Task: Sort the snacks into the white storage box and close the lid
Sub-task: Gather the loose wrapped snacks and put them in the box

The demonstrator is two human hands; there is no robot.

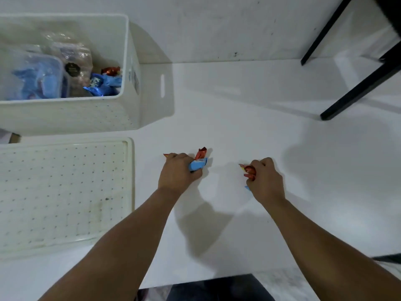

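The white storage box (130, 61) stands open at the upper left, holding blue and red wrapped snacks (104, 83) and clear packets. Its perforated white lid (65, 192) lies flat on the table just in front of it. My left hand (178, 172) grips a bunch of small wrapped snacks (198, 162), blue and orange-red, low over the table's middle. My right hand (265, 181) grips more small orange-red snacks (249, 170), with a blue edge showing under the palm. Both hands sit to the right of the lid.
Black chair legs (355, 90) stand on the floor at the upper right beyond the white table (238, 105). The table's near edge runs along the bottom, with dark floor below it.
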